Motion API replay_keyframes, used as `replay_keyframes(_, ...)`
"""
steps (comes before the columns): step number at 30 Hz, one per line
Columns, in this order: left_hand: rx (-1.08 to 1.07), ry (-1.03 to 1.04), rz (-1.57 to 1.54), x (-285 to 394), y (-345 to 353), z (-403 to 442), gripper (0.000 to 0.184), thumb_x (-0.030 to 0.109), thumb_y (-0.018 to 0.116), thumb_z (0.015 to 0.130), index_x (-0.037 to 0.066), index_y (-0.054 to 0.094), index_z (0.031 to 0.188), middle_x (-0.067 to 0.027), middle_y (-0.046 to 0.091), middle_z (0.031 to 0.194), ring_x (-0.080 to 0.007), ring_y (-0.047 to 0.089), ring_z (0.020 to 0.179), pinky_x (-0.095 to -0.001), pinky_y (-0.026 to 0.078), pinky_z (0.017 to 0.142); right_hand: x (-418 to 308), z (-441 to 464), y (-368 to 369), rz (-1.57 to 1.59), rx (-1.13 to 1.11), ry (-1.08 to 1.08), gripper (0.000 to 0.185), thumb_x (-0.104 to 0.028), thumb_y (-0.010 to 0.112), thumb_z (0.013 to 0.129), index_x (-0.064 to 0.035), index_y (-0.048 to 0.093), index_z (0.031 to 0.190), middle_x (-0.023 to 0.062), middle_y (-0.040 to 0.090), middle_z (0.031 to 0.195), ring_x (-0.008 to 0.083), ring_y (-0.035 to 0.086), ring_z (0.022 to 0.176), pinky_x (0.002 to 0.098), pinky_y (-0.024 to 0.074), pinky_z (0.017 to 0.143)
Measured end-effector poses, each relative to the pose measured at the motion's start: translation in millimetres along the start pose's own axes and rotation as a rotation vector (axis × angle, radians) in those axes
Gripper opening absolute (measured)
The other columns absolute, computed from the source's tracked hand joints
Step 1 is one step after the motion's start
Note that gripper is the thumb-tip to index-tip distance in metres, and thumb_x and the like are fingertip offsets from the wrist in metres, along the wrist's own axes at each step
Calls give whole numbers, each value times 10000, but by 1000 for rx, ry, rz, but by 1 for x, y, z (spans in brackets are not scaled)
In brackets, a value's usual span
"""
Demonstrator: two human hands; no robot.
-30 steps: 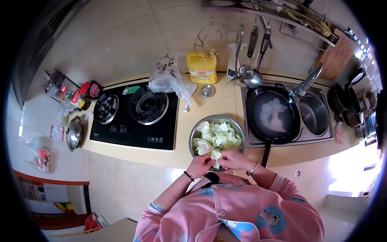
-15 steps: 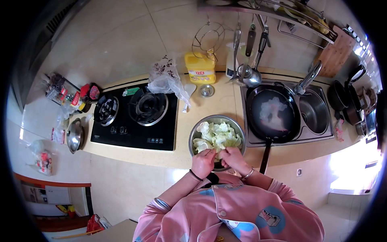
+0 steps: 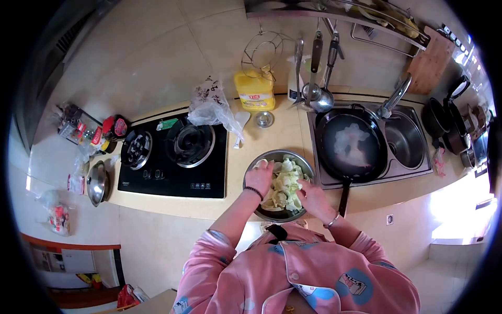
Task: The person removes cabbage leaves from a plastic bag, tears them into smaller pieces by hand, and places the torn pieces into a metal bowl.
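A round steel bowl [image 3: 249,180] stands at the counter's front edge, holding torn pale-green cabbage leaves [image 3: 286,179]. My left hand [image 3: 259,178] reaches over the bowl's left side, its fingers closed on a piece of cabbage leaf that shows at the fingertips. At the bowl's right rim, my right hand [image 3: 314,200] has its fingers bent around a bit of pale leaf. The palms face away, so part of what each hand grips is hidden.
A black frying pan [image 3: 329,141] with cloudy liquid rests over the sink [image 3: 413,149], its handle jutting past the counter edge. Left is a black gas stove [image 3: 172,178]. Behind stand a yellow jug [image 3: 253,91] and a crumpled plastic bag [image 3: 212,107]. Ladles [image 3: 324,99] hang above.
My hands were together at the bowl's near side and are now apart. The left has moved up and left over the bowl, the right slightly right. The view has shifted slightly.
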State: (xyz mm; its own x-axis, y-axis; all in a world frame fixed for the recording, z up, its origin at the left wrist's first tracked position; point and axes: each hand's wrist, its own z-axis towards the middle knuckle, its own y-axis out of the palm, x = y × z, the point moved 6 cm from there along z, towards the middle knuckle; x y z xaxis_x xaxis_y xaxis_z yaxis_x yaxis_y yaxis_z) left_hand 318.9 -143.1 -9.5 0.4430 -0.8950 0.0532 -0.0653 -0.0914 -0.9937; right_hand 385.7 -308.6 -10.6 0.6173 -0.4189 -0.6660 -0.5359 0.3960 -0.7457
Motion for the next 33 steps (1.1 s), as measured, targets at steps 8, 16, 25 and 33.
replay_keyframes(8, -95, -167, -127, -14, 41, 10, 241, 134, 390, 853, 69, 540, 1030, -133, 584, 1025, -307, 623, 839, -404, 502, 684, -2, -18, 9, 4, -97, -17, 299, -227, 530, 824, -82, 539, 1085, 171, 621, 891, 325, 607, 787, 420, 491, 670)
replay_keyframes(16, 610, -72, -493, -37, 4, -38, 157, 104, 628, 779, 32, 596, 914, -46, 580, 848, -218, 603, 643, -321, 499, 582, -5, -19, 8, 71, -44, -99, 247, -207, 550, 826, -65, 577, 1026, 165, 619, 846, 325, 605, 730, 397, 487, 628)
replay_keyframes(25, -16, -293, -1673, -18, 28, -49, 185, 207, 489, 921, 34, 549, 951, -48, 621, 891, -99, 584, 720, -229, 501, 617, -38, 0, 0, 511, 29, -28, 314, -205, 594, 817, -60, 528, 1087, 136, 618, 926, 270, 617, 757, 323, 495, 662)
replay_keyframes(33, -13, -138, -1390, -9, 35, -59, 149, 154, 531, 889, 28, 581, 953, -50, 627, 860, -151, 621, 753, -283, 506, 639, -11, 7, 21, 229, 1, -26, 319, -219, 623, 788, -70, 541, 1057, 149, 619, 722, 278, 617, 641, 359, 493, 599)
